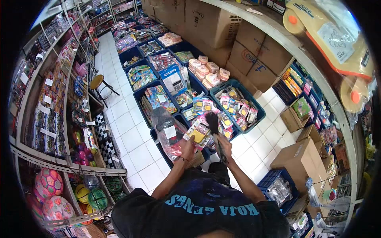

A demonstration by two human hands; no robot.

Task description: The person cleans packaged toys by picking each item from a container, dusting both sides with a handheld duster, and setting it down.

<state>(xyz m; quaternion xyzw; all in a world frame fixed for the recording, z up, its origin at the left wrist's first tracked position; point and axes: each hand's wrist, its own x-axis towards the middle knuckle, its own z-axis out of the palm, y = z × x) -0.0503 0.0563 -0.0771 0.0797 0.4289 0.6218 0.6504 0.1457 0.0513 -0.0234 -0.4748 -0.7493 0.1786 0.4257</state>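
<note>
1. Pink-and-white carded package with yellow contents (199,133), in head view: pinched at lower left by left hand (188,148), held over stocked blue plastic crates (256,125).
2. Closed around handle of black-bristled brush (212,123): right hand (224,146), bristles upward, just beside package.
3. Near left hand: clear plastic bag with dark and red contents (168,133), bearing white label (170,132).

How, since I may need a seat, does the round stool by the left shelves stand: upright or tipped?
Upright: the stool has its seat on top, its legs spreading down to the tiled floor.
</note>
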